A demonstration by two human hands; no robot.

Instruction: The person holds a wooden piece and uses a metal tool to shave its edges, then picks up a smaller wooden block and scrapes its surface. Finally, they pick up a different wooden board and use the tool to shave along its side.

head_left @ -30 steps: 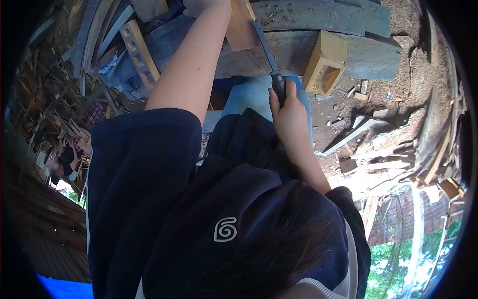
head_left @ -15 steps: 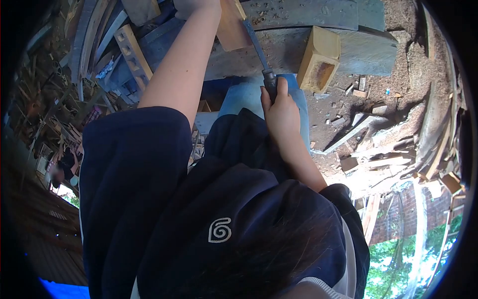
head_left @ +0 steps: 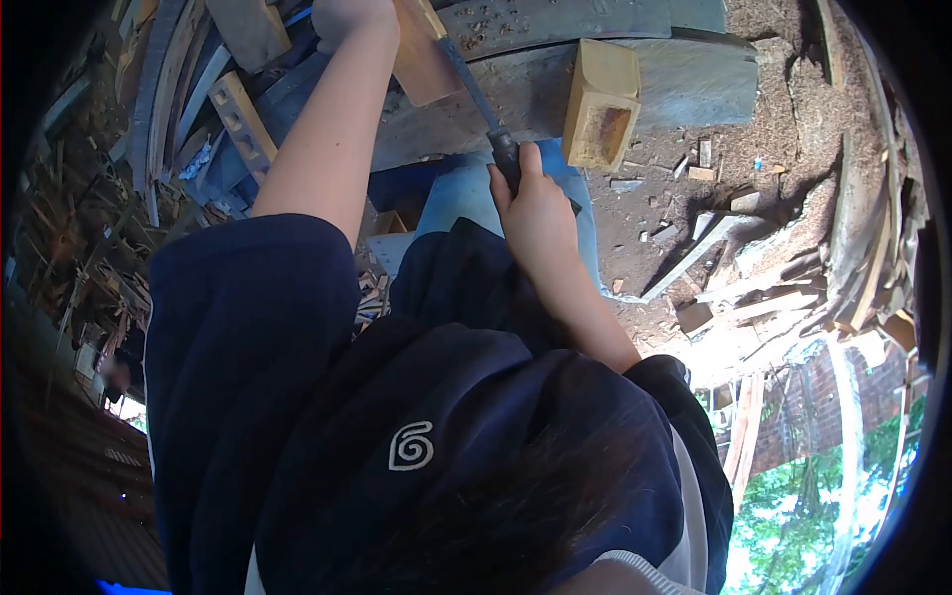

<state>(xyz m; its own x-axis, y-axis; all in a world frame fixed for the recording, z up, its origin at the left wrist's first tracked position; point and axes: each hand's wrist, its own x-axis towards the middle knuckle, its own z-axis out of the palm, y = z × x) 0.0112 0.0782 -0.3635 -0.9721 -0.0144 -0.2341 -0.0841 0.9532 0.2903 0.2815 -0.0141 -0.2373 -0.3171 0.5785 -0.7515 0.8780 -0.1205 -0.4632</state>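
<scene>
The person's dark blue shirt (head_left: 327,426) fills the low middle of the view, from about 5 o'clock round to 8 o'clock. Above it, near 12 o'clock, lies the big grey work surface (head_left: 684,79), made of thick worn planks with little chip marks on top. The ground (head_left: 793,169) at 2 to 3 o'clock is covered in sawdust and loose wood scraps.

A pale wooden block (head_left: 600,104) with a hollow end stands on the surface at about 1 o'clock, just beside the tool but not touching it.

A flat wooden piece (head_left: 421,59) lies at 12 o'clock. The left hand (head_left: 352,15) sits at its top edge and seems to press or hold it, but the hand is cut off by the frame, so I cannot tell if its fingers are closed.

The chisel (head_left: 481,114) runs in a long slant, its blade end up toward 11 o'clock at the wooden piece and its dark handle down toward 5 o'clock. The right hand (head_left: 531,213) is wrapped tight around that handle, fingers closed, thumb pointing up along it. So the wooden piece lies up and left of the right hand, straight along the chisel's line, and the left hand is the nearer one to it.
</scene>
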